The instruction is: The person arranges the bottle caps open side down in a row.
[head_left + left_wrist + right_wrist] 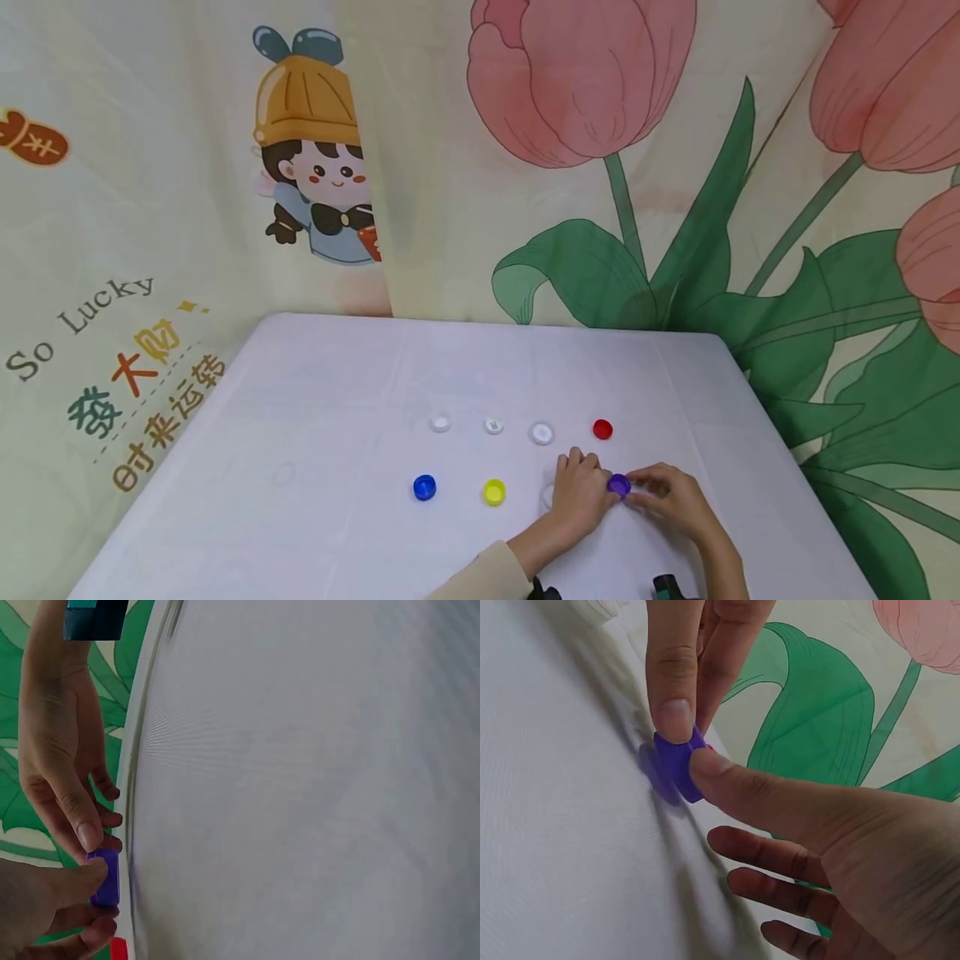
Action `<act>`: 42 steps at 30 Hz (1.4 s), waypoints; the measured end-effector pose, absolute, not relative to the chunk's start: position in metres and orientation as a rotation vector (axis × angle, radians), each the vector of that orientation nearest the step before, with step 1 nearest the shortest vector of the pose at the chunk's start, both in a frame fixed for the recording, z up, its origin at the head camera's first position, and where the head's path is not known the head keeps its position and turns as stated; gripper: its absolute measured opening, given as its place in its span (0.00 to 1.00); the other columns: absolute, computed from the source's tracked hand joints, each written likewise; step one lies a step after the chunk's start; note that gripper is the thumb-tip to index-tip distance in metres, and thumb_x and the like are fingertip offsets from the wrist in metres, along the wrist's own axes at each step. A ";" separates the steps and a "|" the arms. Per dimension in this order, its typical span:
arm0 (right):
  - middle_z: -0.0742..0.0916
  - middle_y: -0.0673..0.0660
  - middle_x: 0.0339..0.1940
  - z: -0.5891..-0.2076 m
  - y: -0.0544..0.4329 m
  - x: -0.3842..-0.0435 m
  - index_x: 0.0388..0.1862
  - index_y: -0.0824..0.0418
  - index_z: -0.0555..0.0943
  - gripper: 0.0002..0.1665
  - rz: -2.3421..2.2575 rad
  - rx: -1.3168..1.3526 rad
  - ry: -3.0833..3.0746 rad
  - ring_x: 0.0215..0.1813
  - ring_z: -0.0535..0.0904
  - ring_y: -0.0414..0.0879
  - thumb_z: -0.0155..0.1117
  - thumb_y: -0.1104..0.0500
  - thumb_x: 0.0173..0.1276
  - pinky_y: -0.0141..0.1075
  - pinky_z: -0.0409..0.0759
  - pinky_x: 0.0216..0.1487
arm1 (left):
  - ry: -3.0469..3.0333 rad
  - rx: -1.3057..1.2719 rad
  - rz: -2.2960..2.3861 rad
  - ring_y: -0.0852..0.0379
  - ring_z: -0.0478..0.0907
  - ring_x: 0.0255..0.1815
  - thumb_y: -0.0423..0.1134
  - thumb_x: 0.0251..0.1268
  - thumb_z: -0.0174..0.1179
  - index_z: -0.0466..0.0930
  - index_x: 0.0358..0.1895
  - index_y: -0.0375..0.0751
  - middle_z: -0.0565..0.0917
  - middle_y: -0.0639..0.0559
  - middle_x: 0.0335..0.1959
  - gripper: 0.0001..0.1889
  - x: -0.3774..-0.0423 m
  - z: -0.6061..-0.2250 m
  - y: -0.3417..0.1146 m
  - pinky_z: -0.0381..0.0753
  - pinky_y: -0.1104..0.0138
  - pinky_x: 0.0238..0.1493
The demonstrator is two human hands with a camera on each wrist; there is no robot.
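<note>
A purple bottle cap (618, 485) is between my two hands, low over the right part of the table. My left hand (581, 493) pinches its left side, and my right hand (678, 498) pinches its right side. The right wrist view shows both thumbs on the ribbed wall of the purple cap (676, 766); the other right fingers stay apart from it. A purple round patch shows below it there; whether it is a reflection or a second part, I cannot tell. A white cap (547, 497) is partly hidden behind my left hand. A red cap (602, 429) lies just beyond the hands.
Left of my hands lie a yellow cap (493, 492) and a blue cap (424, 487). Farther back, three whitish caps make a row with the red one: a left one (440, 422), a middle one (493, 426) and a right one (542, 432). A printed curtain (435, 167) hangs behind the white table (315, 400).
</note>
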State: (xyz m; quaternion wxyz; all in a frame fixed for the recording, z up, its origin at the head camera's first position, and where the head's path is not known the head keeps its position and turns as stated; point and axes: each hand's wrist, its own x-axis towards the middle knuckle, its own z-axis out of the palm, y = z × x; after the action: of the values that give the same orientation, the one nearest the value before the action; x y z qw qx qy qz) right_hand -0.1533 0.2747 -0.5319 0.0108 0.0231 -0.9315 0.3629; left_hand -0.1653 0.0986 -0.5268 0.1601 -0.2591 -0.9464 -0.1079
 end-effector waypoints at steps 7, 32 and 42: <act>0.83 0.44 0.31 -0.508 0.272 -0.150 0.38 0.51 0.85 0.16 1.151 0.186 -2.786 0.37 0.74 0.43 0.74 0.49 0.49 0.40 0.70 0.38 | -2.644 -0.864 -0.416 0.60 0.66 0.33 0.57 0.51 0.64 0.87 0.39 0.54 0.79 0.61 0.32 0.16 -0.171 -0.496 0.083 0.59 0.72 0.31; 0.83 0.42 0.34 -0.435 0.233 -0.139 0.43 0.53 0.84 0.20 1.155 0.546 -2.377 0.40 0.72 0.38 0.76 0.61 0.48 0.34 0.69 0.37 | -2.424 -0.979 -1.131 0.62 0.67 0.39 0.50 0.52 0.67 0.85 0.43 0.47 0.80 0.59 0.35 0.17 -0.168 -0.423 0.026 0.65 0.71 0.39; 0.84 0.44 0.34 -0.434 0.226 -0.140 0.44 0.54 0.84 0.21 1.176 0.564 -2.349 0.39 0.73 0.43 0.76 0.62 0.47 0.32 0.71 0.36 | -2.579 -0.613 -1.976 0.58 0.74 0.37 0.53 0.57 0.62 0.86 0.41 0.46 0.82 0.58 0.33 0.16 -0.170 -0.423 0.020 0.73 0.64 0.35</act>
State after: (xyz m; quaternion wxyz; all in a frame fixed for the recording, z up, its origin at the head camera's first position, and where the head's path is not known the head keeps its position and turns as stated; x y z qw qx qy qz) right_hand -0.1396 0.2265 -0.4338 0.2253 0.2046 -0.8519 0.4263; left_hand -0.1703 0.0201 -0.4232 -0.0822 -0.1848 -0.7775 -0.5955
